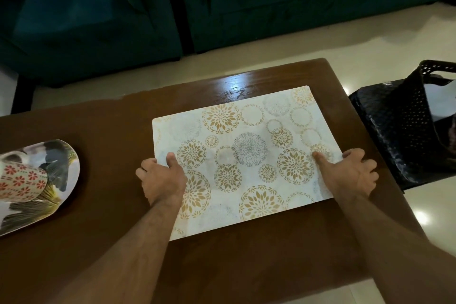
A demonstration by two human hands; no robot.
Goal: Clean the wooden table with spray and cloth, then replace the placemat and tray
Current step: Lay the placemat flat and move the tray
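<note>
We're gripping the placemat (pixel 246 160) at both short edges: left hand (pixel 161 180) & right hand (pixel 350 175), thumbs on top, fingers curled under. Mat's lying on the table (pixel 111 205) btwn our fingers. Wiping looks done, wet sheen beyond fingertips. Tray (pixel 56 175), well left of left fingers, not yet replaced.

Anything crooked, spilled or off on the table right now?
The placemat, gripped by the left hand and right hand, sits skewed to the table edges. A streaky wet-looking patch shines beyond its far edge. The tray is off at the left.
</note>
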